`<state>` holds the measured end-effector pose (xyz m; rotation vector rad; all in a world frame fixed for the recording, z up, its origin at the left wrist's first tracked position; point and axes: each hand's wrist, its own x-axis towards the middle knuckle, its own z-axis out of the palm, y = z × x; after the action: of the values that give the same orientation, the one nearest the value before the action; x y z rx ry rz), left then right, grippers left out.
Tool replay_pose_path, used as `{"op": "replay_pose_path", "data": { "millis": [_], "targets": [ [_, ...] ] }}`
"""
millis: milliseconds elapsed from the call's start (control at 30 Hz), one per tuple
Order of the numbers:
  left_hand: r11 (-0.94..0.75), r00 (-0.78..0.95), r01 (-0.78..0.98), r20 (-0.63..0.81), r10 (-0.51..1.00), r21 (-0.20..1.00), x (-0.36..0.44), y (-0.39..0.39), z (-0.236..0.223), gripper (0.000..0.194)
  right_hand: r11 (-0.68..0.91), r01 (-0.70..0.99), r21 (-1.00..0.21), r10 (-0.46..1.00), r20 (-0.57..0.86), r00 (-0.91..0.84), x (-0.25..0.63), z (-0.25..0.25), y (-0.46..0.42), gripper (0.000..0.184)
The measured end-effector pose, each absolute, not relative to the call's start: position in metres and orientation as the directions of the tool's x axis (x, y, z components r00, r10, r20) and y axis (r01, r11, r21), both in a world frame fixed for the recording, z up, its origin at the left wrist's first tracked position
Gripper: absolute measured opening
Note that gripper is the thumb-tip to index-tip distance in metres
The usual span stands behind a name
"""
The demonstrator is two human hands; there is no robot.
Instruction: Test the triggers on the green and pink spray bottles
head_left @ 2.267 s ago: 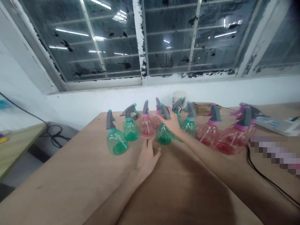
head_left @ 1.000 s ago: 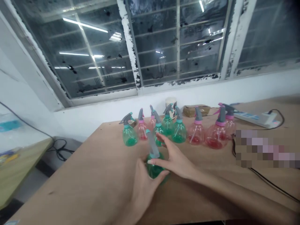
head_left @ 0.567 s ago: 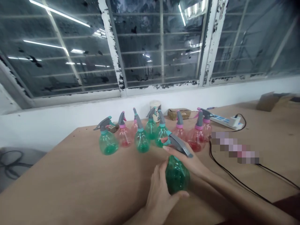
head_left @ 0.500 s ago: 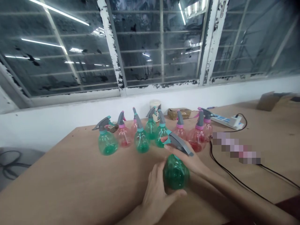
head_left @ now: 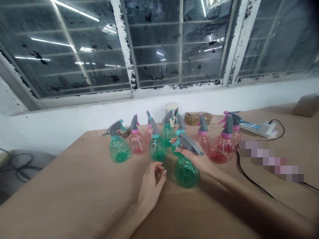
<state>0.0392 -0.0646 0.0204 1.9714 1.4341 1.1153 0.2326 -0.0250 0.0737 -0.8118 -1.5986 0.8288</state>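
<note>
My right hand (head_left: 193, 158) is closed round the neck of a green spray bottle (head_left: 186, 172) with a grey and teal trigger head. This bottle stands nearly upright at the front of the group, and its clear body shows green. To its left, apart from it, is my left hand (head_left: 152, 186), holding nothing, its fingers loosely curled and a gap between thumb and fingertips. Just beyond that hand stands another green spray bottle (head_left: 157, 149). A pink spray bottle (head_left: 221, 149) is to the right of my right hand. Part of a green bottle behind my right hand is hidden.
More green and pink spray bottles stand in a loose row, including a green one at the left end (head_left: 119, 149). Behind them are a patterned cup (head_left: 171, 108) and a brown box (head_left: 198, 118). A white power strip (head_left: 259, 128) and black cables lie to the right.
My left hand has come away from the green spray bottle, moving left, and its fingers have curled. The bottle in my right hand has shifted slightly toward the row. The view has turned a little.
</note>
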Motion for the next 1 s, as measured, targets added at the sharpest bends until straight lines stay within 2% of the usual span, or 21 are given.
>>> {"op": "replay_pose_path", "data": {
  "millis": [267,500,1000],
  "targets": [
    [-0.371,0.228,0.671,0.298,0.927,0.642,0.044,-0.068,0.022,0.010,0.529,0.034,-0.848,0.839,0.516,-0.175,0.223,0.071,-0.023,0.028],
    [-0.332,0.314,0.755,0.131,0.940,0.566,0.045,-0.069,0.029,0.011,0.539,0.028,-0.842,0.824,0.520,-0.226,0.214,0.072,-0.017,0.022],
    [-0.326,0.321,0.785,0.105,0.941,0.527,0.044,-0.069,0.026,0.009,0.579,0.065,-0.813,0.802,0.554,-0.223,0.215,0.079,-0.019,0.018]
  ]
}}
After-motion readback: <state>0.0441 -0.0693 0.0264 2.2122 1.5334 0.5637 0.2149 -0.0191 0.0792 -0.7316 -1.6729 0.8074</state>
